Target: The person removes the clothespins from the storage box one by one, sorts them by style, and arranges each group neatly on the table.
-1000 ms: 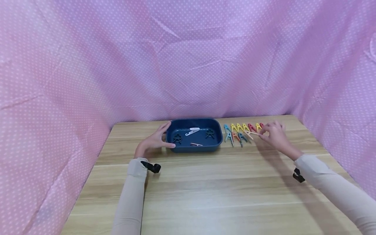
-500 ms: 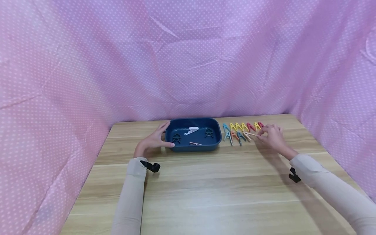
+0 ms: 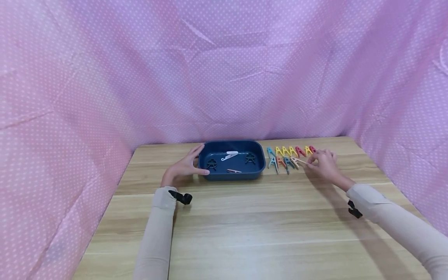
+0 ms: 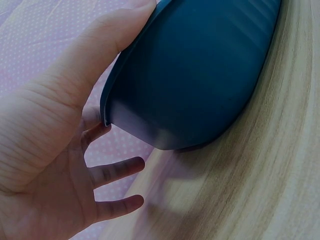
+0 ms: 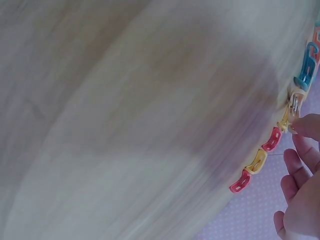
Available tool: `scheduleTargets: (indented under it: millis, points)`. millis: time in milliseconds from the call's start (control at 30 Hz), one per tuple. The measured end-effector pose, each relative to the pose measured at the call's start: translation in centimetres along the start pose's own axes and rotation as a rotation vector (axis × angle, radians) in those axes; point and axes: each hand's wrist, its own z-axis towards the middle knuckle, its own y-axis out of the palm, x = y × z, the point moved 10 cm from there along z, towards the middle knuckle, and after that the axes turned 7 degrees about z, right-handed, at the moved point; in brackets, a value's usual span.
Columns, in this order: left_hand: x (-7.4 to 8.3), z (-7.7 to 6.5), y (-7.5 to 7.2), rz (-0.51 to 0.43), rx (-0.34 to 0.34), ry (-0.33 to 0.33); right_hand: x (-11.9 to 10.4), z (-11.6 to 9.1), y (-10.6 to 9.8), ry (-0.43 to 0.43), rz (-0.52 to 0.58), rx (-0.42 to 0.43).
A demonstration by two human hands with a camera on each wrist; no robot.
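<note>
My left hand (image 3: 184, 166) holds the left end of a dark blue tub (image 3: 232, 177), thumb at the front corner and fingers toward the back corner. The left wrist view has the thumb along the tub's rim (image 4: 131, 50) and other fingers spread below it. Inside the tub lie a white peg (image 3: 230, 155), two dark green clips (image 3: 211, 164) and a thin pinkish peg (image 3: 233, 171). My right hand (image 3: 325, 165) pinches one leg of a beige clothes peg (image 3: 295, 161) at the right end of the front peg row; in the right wrist view, thumb and forefinger meet on it.
Behind runs a row with a blue peg (image 3: 271, 152), yellow pegs (image 3: 285, 151) and red pegs (image 3: 300, 151). Light blue (image 3: 273, 163), orange (image 3: 280, 161) and dark teal pegs (image 3: 288, 163) stand left of the beige one. A pink dotted curtain (image 3: 224, 77) hangs behind the wooden table (image 3: 252, 229).
My right hand has shifted slightly left and down, drawing the beige peg closer to the dark teal one. My left hand stays on the tub.
</note>
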Motion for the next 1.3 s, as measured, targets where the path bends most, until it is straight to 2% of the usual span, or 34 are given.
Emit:
scheduleTargets:
  millis: [567, 1067, 1300]
  points:
    - [-0.2, 0.2, 0.1, 0.004, -0.002, -0.005, -0.8, 0.0, 1.4, -0.069, -0.098, -0.13]
    - [-0.1, 0.3, 0.0, 0.01, -0.006, -0.008, -1.0, 0.1, 1.8, -0.065, -0.106, -0.181]
    - [-0.2, 0.2, 0.0, 0.009, -0.006, -0.011, -1.5, 0.2, 1.5, -0.107, -0.083, -0.15]
